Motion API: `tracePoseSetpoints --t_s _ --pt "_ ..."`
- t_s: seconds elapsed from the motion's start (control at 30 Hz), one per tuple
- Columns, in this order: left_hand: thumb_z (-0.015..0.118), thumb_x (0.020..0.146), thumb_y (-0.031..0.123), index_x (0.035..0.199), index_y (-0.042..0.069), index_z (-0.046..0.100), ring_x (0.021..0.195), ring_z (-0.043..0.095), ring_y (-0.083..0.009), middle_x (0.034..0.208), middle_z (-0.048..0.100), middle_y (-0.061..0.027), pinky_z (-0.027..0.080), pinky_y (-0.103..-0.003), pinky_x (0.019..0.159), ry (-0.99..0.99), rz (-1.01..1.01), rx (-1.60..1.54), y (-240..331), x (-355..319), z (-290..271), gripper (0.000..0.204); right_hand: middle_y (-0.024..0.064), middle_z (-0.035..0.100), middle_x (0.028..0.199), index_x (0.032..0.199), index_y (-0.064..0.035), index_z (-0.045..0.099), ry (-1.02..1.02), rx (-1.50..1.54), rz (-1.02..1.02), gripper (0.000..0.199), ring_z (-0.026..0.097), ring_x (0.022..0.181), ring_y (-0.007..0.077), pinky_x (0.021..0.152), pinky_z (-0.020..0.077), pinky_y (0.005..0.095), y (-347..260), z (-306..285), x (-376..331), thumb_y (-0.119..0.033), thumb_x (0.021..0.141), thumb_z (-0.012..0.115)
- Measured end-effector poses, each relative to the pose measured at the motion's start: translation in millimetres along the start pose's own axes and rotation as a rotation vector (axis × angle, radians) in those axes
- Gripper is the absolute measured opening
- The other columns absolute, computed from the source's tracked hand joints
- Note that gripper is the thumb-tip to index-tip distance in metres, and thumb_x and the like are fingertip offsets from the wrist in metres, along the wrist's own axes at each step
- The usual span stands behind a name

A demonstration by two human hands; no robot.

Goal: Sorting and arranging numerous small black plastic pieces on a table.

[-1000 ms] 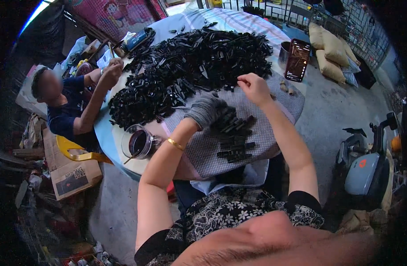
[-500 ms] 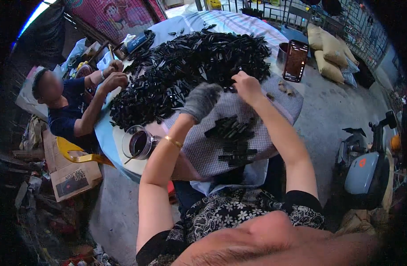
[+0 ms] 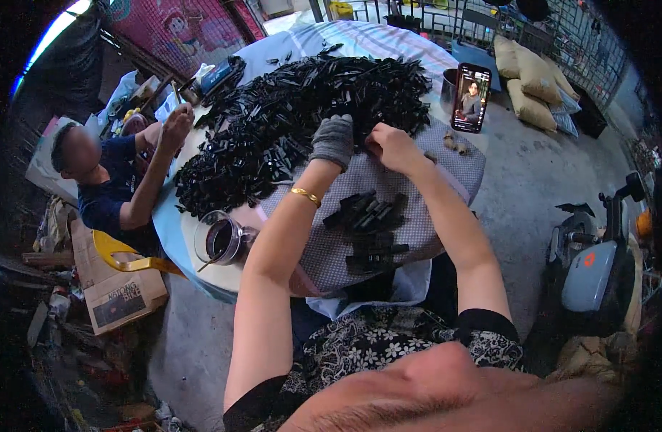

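Observation:
A wide heap of small, glossy black strip-like pieces (image 3: 273, 115) covers the far half of the round table. At the heap's near edge is my left hand (image 3: 333, 141), in a grey glove, its fingers curled closed over the pieces. Close to its right, my bare right hand (image 3: 396, 150) has its fingers bent together at the heap's edge. What either hand grips is hidden. Nearer to me, on a grey checked cloth (image 3: 313, 248), lie a loose bunch of black pieces (image 3: 365, 212) and a neater group of the same pieces (image 3: 376, 252).
A glass cup of dark liquid with a stick (image 3: 219, 241) stands left of my forearm. At right, a phone (image 3: 472, 97) leans upright by a dark cup (image 3: 448, 88). A co-worker (image 3: 111, 173) sits at left, hands raised by the heap. A scooter (image 3: 594, 270) stands at right.
My left hand has moved away from me to the heap's edge. My right hand has come slightly nearer and left. The co-worker's hands have drawn together and the phone's picture differs.

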State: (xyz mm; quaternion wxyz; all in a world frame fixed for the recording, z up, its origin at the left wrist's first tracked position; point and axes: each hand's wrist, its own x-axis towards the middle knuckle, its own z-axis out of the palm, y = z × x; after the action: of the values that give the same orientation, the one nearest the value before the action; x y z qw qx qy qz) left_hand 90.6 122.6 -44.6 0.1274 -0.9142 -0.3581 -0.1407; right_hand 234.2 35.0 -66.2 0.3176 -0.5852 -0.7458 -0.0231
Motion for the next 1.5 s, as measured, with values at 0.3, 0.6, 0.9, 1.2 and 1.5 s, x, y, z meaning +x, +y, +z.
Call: tracePoseSetpoints --t_s 0.3,0.6,0.9,1.2,1.5 --pt "0.053 0.078 0.020 0.084 0.010 0.056 0.078 0.056 -0.0332 0.082 0.058 -0.0140 0.045 -0.043 0.067 0.272 -0.117 -0.390 8.8 -59.6 -53.2 0.012 0.0121 0.059 0.095 0.098 -0.0091 0.063 -0.139 -0.091 0.176 0.024 0.058 0.087 0.0299 0.075 0.0473 0.0397 4.5 -1.1 -1.1 -0.017 0.075 0.062" --pt "0.058 0.075 0.017 0.091 0.007 0.060 0.080 0.056 -0.0330 0.089 0.059 -0.0176 0.044 -0.041 0.069 -0.209 0.187 -0.595 9.3 -89.4 -59.4 0.020 0.0092 0.063 0.090 0.096 -0.0096 0.063 -0.236 -0.069 0.140 0.028 0.060 0.087 0.0263 0.075 0.0477 0.0378 -29.2 -25.1 -1.9 -0.023 0.072 0.067" --pt "0.053 0.078 0.015 0.092 0.006 0.057 0.086 0.055 -0.0293 0.096 0.057 -0.0151 0.044 -0.039 0.071 -0.027 0.323 -0.174 8.7 -85.4 -49.4 0.017 0.0091 0.064 0.082 0.093 -0.0056 0.063 -0.166 0.179 0.091 0.025 0.061 0.075 0.0252 0.067 0.0478 0.0348 -22.8 -25.4 -4.7 -0.012 0.069 0.066" --pt "0.059 0.078 0.002 0.103 0.004 0.054 0.081 0.059 -0.0212 0.089 0.061 -0.0113 0.047 -0.031 0.072 0.090 -0.041 -1.009 6.7 -95.0 -53.2 0.025 0.0083 0.062 0.083 0.089 -0.0057 0.064 -0.321 0.401 -0.004 0.020 0.060 0.076 0.0218 0.068 0.0475 0.0322 -32.9 -29.6 -9.7 -0.007 0.069 0.066" --pt "0.060 0.075 0.001 0.101 0.001 0.050 0.083 0.056 -0.0252 0.092 0.056 -0.0138 0.045 -0.033 0.074 0.115 0.017 -0.875 2.7 -98.8 -41.5 0.028 0.0021 0.062 0.081 0.095 -0.0007 0.060 -0.256 1.090 0.203 0.019 0.056 0.073 0.0075 0.065 0.0459 0.0203 -45.1 -25.7 -8.5 -0.005 0.076 0.062"
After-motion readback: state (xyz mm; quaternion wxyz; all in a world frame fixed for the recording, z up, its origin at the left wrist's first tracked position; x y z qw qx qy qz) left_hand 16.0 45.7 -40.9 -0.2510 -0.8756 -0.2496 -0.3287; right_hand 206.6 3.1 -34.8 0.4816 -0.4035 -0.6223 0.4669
